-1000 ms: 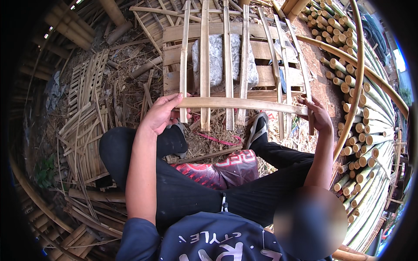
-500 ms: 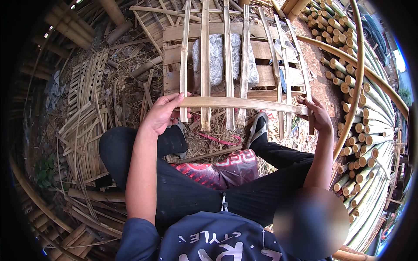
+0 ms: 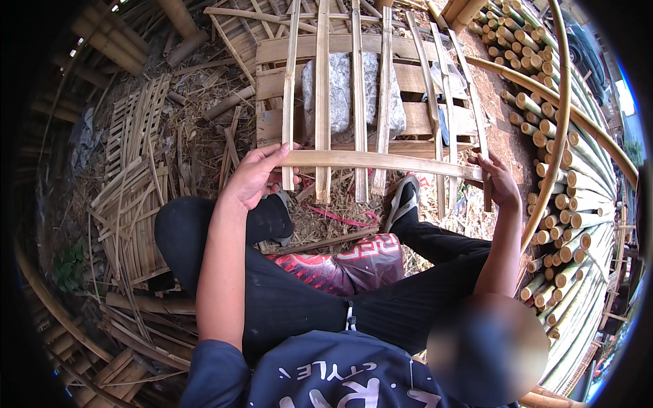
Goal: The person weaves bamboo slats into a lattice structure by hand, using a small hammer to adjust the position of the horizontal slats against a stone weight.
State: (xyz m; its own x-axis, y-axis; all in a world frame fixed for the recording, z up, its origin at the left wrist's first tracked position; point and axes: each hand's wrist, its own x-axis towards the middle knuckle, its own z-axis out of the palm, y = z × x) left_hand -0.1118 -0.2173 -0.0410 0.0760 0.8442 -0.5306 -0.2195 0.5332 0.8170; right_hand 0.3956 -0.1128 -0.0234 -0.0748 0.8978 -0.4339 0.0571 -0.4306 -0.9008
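Note:
A flat bamboo strip (image 3: 388, 161) lies crosswise over the near ends of several lengthwise bamboo slats (image 3: 358, 102). My left hand (image 3: 257, 173) is closed round its left end, where it crosses the leftmost slat, thumb on top. At the other end my right hand (image 3: 498, 178) grips the strip beside the rightmost slat; some of its fingers are hidden beneath. Under the slats sits a big grey stone block (image 3: 340, 95), resting on a low wooden pallet (image 3: 272, 85).
Cut bamboo poles (image 3: 575, 180) are stacked on the right, with a bent pole (image 3: 563, 102) arching before them. Woven slat panels and loose strips (image 3: 126, 234) lie on the left. A red and black printed cushion or sack (image 3: 371, 265) lies between my legs.
Both hands keep their hold on the crosswise strip in nearly the same place. The slats and stone appear shifted very slightly to the right in the picture.

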